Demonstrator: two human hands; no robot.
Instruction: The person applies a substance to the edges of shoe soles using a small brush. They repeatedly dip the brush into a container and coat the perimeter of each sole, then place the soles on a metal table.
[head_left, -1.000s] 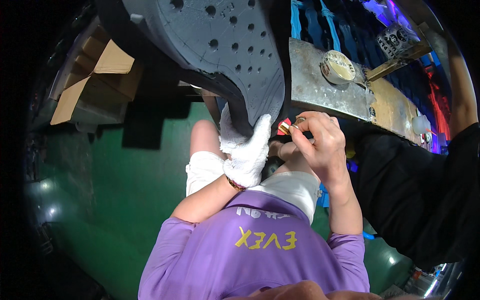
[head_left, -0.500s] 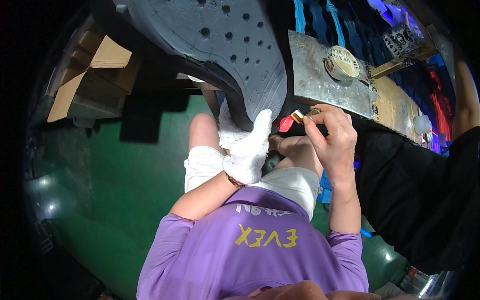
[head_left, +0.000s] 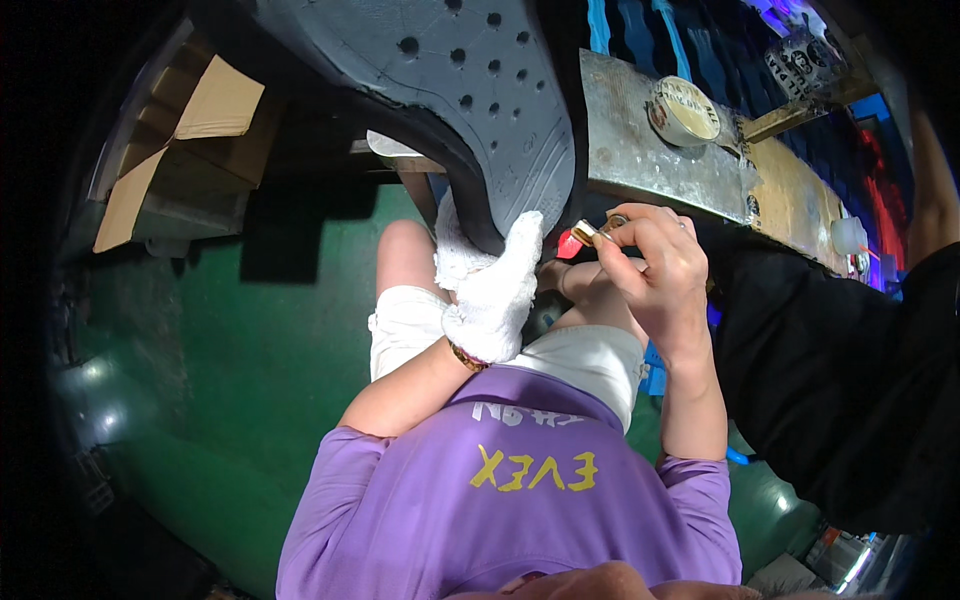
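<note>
A large dark grey piece (head_left: 500, 130) with rows of round holes and a rounded, ridged end fills the top middle, over a black body. My left hand (head_left: 495, 300), in a white knitted glove, grips that rounded end from below, its thumb lying up along the surface. Bare, my right hand (head_left: 665, 270) is just right of the end. Thumb and fingers pinch a small tool (head_left: 584, 233) with a gold-coloured metal part. A red tip (head_left: 569, 244) shows beside it, close to the piece's edge; I cannot tell whether they touch.
At the upper right a worn metal-topped bench (head_left: 650, 150) carries a round tub (head_left: 686, 112). A patterned container (head_left: 805, 62) stands beyond it. Blue straps hang behind. An open cardboard box (head_left: 215, 110) is at the left. A black-sleeved person (head_left: 830, 380) is close on the right.
My right hand and the small tool have shifted slightly left. My left hand keeps its grip, and the grey piece sits nearly the same; the view has tilted a little.
</note>
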